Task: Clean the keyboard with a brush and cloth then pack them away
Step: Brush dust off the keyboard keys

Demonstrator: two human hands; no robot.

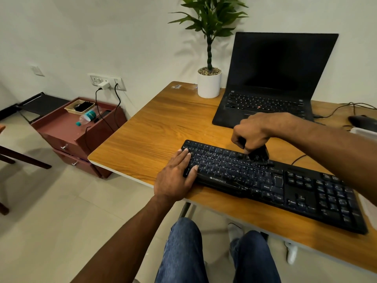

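brushing step in hand, by the look of it. your right hand (pixel 252 133) is fisted around the black brush (pixel 259 153), bristles on the upper key rows of the keyboard (pixel 265 180) on the desk (pixel 153 127). your left hand (pixel 176 176) lies flat, holding nothing, steadying its left end. next, probably: sweep the remaining rows. cloth not in sight.
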